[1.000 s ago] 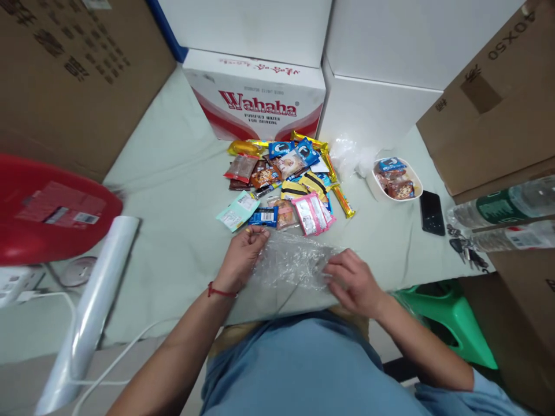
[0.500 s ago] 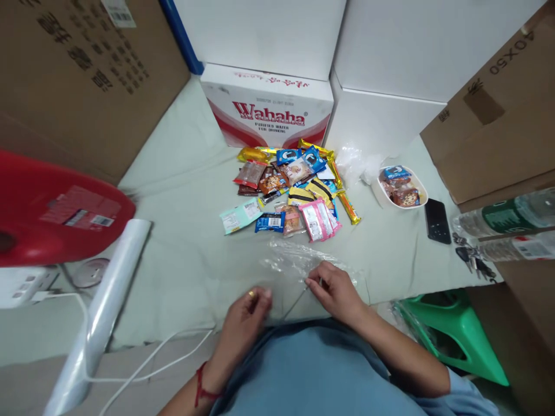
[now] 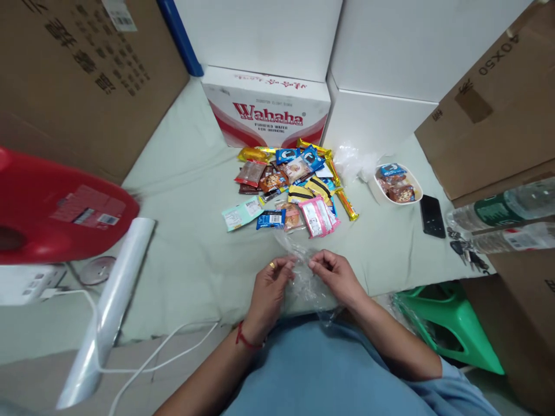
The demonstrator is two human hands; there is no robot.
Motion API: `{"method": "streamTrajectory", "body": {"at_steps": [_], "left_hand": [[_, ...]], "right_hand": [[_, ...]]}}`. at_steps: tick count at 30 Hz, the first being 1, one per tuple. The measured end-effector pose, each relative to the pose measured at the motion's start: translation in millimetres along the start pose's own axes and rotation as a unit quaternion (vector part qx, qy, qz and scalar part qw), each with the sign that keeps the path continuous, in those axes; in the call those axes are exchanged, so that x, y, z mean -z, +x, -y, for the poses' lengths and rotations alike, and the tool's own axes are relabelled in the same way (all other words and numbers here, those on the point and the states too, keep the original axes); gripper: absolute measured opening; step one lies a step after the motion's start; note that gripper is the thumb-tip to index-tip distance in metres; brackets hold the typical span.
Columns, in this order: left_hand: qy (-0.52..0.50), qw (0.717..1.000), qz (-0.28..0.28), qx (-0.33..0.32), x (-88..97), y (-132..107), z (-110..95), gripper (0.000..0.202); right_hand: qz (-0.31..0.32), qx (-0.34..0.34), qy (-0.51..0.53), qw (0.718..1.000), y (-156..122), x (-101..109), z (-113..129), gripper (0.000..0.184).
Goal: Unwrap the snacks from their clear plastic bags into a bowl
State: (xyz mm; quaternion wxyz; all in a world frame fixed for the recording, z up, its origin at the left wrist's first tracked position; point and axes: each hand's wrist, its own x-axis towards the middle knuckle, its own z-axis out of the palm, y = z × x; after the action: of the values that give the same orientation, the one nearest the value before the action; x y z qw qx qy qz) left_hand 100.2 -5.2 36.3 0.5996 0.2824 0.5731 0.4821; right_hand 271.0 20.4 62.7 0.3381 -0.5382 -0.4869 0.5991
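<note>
A crumpled clear plastic bag [image 3: 303, 271] hangs between my two hands just in front of my body. My left hand [image 3: 269, 289], with a ring and a red wrist string, pinches its left edge. My right hand [image 3: 336, 277] pinches its right edge, fingertips close to the left hand's. Beyond them a pile of snack packets [image 3: 295, 190] lies on the pale green cloth [image 3: 182, 190]: blue, pink, yellow-black, gold and brown wrappers. A white bowl [image 3: 395, 184] holding a few packets sits to the right of the pile.
A Wahaha carton [image 3: 265, 107] and white boxes stand behind the pile; brown cartons flank both sides. A black phone [image 3: 432, 215], keys [image 3: 466, 254] and water bottles [image 3: 503, 208] lie right. A green stool [image 3: 451, 323], a red stool [image 3: 56, 208], a film roll [image 3: 108, 306] and a white cable [image 3: 151, 358] are near me.
The bag lay spread flat under both hands a second ago. Both hands have gathered it, lifted it off the cloth and come together, pinching it between them.
</note>
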Motion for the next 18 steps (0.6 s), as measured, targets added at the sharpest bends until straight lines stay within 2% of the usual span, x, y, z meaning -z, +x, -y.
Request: {"method": "streamTrajectory", "body": {"at_steps": [5, 8, 11, 14, 16, 18], "left_hand": [[-0.119, 0.989, -0.078, 0.035, 13.4, 2, -8, 0.047], [-0.109, 0.985, -0.129, 0.023, 24.1, 7, -13, 0.047], [-0.067, 0.986, -0.156, 0.001, 35.2, 14, -13, 0.043], [-0.004, 0.988, -0.150, -0.033, 44.7, 19, -12, 0.035], [0.037, 0.990, -0.133, -0.034, 49.6, 21, -14, 0.033], [0.075, 0.990, -0.115, -0.024, 53.1, 21, -16, 0.033]], "right_hand": [[-0.017, -0.027, 0.096, 0.995, -2, 29, 9, 0.042], [-0.039, -0.035, 0.118, 0.992, -6, 50, 5, 0.041], [-0.056, -0.056, 0.114, 0.990, -8, 70, -8, 0.042], [-0.052, -0.065, 0.045, 0.996, -8, 89, -20, 0.044], [-0.033, -0.051, -0.063, 0.996, -8, 101, -23, 0.042], [-0.023, -0.004, -0.182, 0.983, -7, 111, -19, 0.035]]}}
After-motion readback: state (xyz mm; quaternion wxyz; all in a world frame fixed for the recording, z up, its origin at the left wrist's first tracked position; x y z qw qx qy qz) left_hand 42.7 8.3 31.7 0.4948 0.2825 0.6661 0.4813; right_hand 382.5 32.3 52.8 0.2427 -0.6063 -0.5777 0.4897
